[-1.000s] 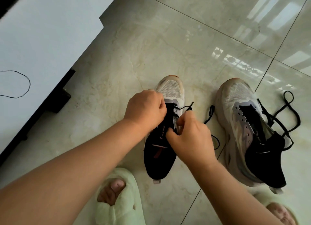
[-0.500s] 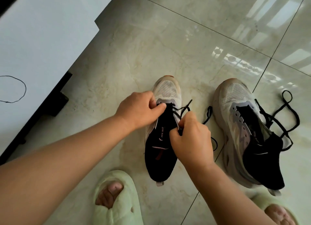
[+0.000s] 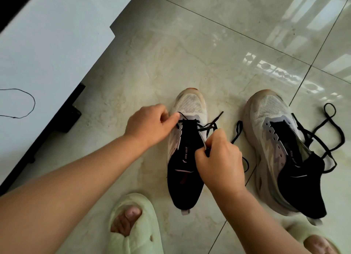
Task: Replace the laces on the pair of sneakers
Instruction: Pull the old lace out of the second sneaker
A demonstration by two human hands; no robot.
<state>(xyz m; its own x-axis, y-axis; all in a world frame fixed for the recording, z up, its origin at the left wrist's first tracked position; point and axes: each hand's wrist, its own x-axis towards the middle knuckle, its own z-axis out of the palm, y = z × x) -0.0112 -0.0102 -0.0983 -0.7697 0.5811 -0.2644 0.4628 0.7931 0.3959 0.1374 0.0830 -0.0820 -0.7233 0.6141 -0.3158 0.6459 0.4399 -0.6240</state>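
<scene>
Two hands work the near sneaker (image 3: 187, 151): left hand (image 3: 150, 123) pinches the lace (image 3: 206, 128) toeward, right hand (image 3: 221, 163) grips it heelward.

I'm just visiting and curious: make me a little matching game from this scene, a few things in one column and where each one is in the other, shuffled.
Things:
1. left hand
2. right hand
3. loose black lace
4. thin black thread

Places:
A. on the white surface at far left
B. on the floor beside the right-side sneaker
C. pinching lace near the toe end of the middle sneaker
D. gripping lace at that sneaker's right edge

Pairs: 1-C, 2-D, 3-B, 4-A
</scene>
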